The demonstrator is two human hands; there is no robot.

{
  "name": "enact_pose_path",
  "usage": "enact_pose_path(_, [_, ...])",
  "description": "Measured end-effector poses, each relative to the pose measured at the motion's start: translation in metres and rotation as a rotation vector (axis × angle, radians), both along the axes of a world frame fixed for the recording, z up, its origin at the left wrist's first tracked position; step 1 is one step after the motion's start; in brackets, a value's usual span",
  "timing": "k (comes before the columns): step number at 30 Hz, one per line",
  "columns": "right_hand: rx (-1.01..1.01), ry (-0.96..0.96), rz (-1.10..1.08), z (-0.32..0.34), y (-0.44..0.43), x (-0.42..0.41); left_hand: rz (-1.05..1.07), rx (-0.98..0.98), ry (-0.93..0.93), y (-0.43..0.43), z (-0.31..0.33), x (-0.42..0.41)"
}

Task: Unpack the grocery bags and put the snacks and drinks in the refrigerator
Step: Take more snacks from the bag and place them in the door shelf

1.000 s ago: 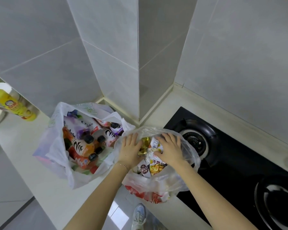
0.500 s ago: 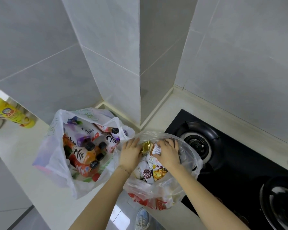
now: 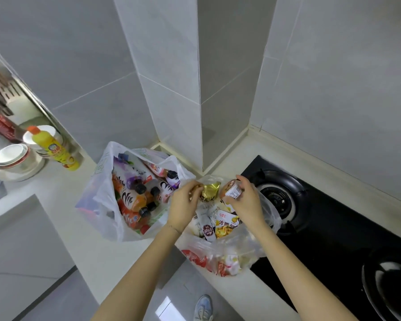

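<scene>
The clear, crinkly snack bag slumps at the tabletop's front edge, touching the black stove. Over its open mouth the left hand pinches a shiny gold packet by its left side. The right hand curls round a small round cup, tilted, with a printed label. Flat packets lie in the bag just beneath. The white bag of smooth, dark-capped bottles stands just left, nearer the left hand. No refrigerator shows, so both snacks likely need carrying off.
</scene>
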State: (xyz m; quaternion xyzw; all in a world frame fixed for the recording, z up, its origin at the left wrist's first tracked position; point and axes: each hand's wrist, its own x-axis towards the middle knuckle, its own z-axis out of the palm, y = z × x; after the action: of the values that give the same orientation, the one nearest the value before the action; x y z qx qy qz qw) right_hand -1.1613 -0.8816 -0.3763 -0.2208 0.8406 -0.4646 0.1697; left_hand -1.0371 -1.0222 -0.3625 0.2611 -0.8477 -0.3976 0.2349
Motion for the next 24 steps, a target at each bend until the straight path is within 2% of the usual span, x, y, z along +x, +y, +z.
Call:
enact_pose_path(6, [-0.174,-0.091,0.16,0.026,0.037,0.034,0.248,0.174,0.217,0.055,0.035,0.054])
enact_pose_path(12, [-0.276,-0.167,0.373,0.065,0.084,0.099,0.513,0.336,0.345,0.127,0.044,0.129])
enact_pose_path(19, [-0.356,-0.244,0.629,0.102,0.091,0.182,0.765,0.259,0.388,0.185,0.085,0.23])
enact_pose_path(24, [-0.393,-0.306,0.808,0.121,0.098,0.255,0.943,0.201,0.487,0.227,0.106,0.307])
